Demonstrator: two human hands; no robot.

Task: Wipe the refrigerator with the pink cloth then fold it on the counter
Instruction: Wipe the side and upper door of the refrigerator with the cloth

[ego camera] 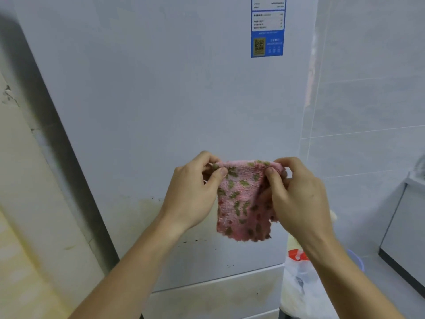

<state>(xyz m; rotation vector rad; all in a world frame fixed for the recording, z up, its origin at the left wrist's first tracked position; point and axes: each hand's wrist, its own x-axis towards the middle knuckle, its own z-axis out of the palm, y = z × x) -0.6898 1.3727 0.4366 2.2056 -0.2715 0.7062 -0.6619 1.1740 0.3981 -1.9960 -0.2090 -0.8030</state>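
The pink cloth, fluffy with green and dark red specks, hangs in the air in front of the white refrigerator. My left hand pinches its top left corner between thumb and fingers. My right hand pinches the top right corner, where the cloth is bunched. The cloth's top edge is stretched between both hands and its lower part dangles free. The refrigerator door has brownish stains and dark specks near its bottom edge.
A blue label is stuck high on the door. A white plastic bag with red print stands on the floor at the right, by a blue rim. A white cabinet is at the far right. A cream wall is on the left.
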